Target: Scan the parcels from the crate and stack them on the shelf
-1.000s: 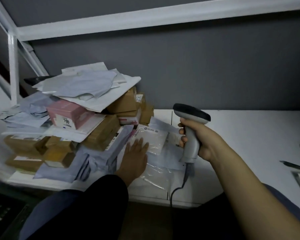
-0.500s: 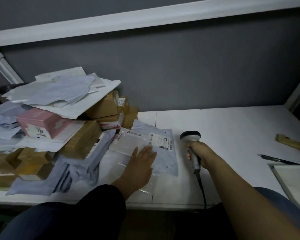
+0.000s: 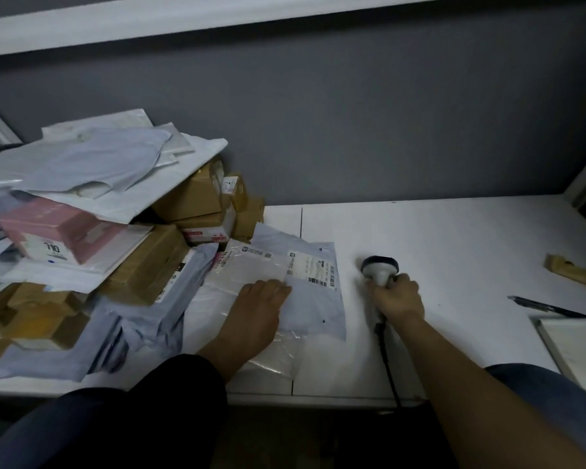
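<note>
Seems well along tbh: a big pile of parcels (image 3: 99,231) is already heaped on the shelf (image 3: 454,265), a grey mailer (image 3: 313,306) just beside it is pressed down by the flat, uncurled left hand (image 3: 254,309), the scanner (image 3: 379,265) is gripped in the right hand (image 3: 400,299), and no crate is seen.

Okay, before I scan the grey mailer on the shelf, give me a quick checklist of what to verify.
1. Holding scanner: ok, right grip holds its handle.
2. The mailer has its label face up and uncovered: ok.
3. The scanner aimed at label: not ok, it sits low, right of the mailer.
4. The mailer held flat: ok, left grip lies flat on its left edge.
5. The cable free: ok, it runs off the shelf front.
6. Already scanned: cannot tell.
</note>
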